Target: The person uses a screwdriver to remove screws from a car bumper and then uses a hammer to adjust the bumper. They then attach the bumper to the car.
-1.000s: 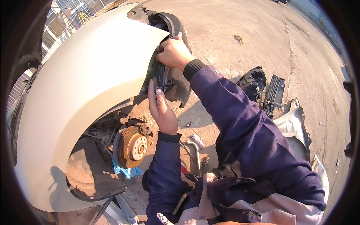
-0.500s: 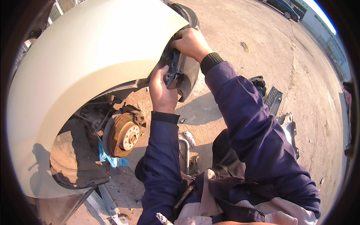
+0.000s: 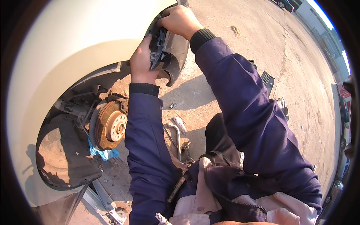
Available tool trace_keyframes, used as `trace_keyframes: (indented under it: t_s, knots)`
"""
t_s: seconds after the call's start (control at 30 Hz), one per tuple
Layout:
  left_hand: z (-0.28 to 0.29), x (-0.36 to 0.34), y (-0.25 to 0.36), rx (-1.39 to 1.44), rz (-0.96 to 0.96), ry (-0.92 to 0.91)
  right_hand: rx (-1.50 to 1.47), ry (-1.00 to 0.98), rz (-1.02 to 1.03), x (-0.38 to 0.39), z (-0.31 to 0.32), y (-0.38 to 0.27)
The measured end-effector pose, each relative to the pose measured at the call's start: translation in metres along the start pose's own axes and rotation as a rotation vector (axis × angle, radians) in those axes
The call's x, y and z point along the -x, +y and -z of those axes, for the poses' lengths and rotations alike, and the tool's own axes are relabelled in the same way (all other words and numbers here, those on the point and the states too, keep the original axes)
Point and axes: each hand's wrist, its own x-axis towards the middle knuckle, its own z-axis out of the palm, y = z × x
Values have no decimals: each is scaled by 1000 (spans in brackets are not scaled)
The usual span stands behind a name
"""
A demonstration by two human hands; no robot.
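Gripping the dark plastic wheel-arch liner [image 3: 170,56] from two sides, both hands work at the rear edge of the cream fender [image 3: 75,48]. The left hand [image 3: 141,62] is closed on the lower inner part of the liner, with its fingers hidden behind a black ribbed piece [image 3: 160,47] and its thumb side towards the fender. The right hand [image 3: 180,20] is closed over the upper edge of the same liner, right at the lip of the arch.

The liner lies between the two hands, and its long axis runs roughly from top to bottom in the view, following the curve of the arch. Its lower end curls outwards, away from the car, above the concrete ground [image 3: 240,75]. Both hands touch it; the left is lower and deeper inside the arch, while the right is higher and on the outside (so any pull would come from the right hand, I judge, while the left steadies).

Below, well apart from the hands, the rusty brake disc [image 3: 110,125] stands bare with no wheel on it, and a blue rag [image 3: 101,152] hangs just under it. A metal wrench [image 3: 176,137] lies on the ground beside the left forearm.

How the liner is fixed to the fender cannot be seen, since the hands cover the joint. The top of the liner is cut off by the picture edge, and the fingertips of both hands are hidden.
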Motion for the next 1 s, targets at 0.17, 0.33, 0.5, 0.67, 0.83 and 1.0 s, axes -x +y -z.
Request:
trace_keyframes:
  t_s: [0.17, 0.33, 0.5, 0.67, 0.83, 1.0]
  knots:
    - [5, -11, -3, -127, -40, 29, -254, 67, -14, -8, -11, 8]
    - [-2, -15, -5, -240, -137, 85, -498, -47, -317, -12, 1, 11]
    - [2, -25, -12, -616, -353, 155, -401, -88, -310, -19, 5, 5]
    - [17, -44, -26, -680, -561, 162, -344, -167, -305, -20, 4, 7]
    - [28, -52, -30, -694, -594, 155, 118, -259, 146, -19, 4, 13]
    - [24, -49, -25, -692, -606, 147, 65, -60, 286, -20, -30, 26]
